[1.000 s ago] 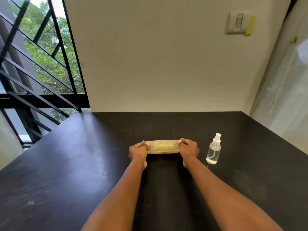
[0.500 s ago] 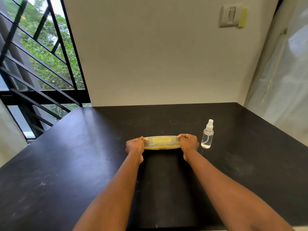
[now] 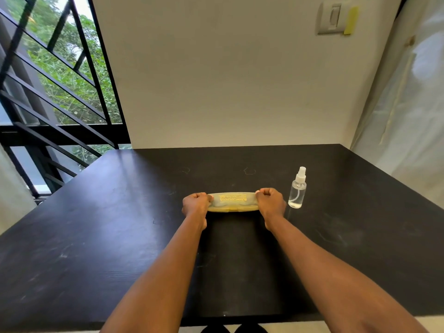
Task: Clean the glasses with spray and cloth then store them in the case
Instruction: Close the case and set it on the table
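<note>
Looking from the left, a window (image 3: 60, 75) with black slanted bars shows green foliage outside, and beside it a pale wall (image 3: 228, 80) rises behind the black counter (image 3: 96, 236). Near the middle of the counter the left hand (image 3: 195, 204) is curled round the left end of a yellowish glasses case (image 3: 231, 202), which lies flat and closed, lengthwise across the view, with gold lettering on its top. The right hand (image 3: 270, 203) is curled round the case's right end, so both hands grip the case, one at each end, knuckles up and forearms reaching in from the near edge. Just to the right of the right hand, apart from it, a small clear spray bottle (image 3: 298, 188) stands upright with a white nozzle and a little liquid at its base. High on the wall to the right sits a light switch (image 3: 331, 19), and a translucent curtain (image 3: 408, 104) hangs along the far right
</note>
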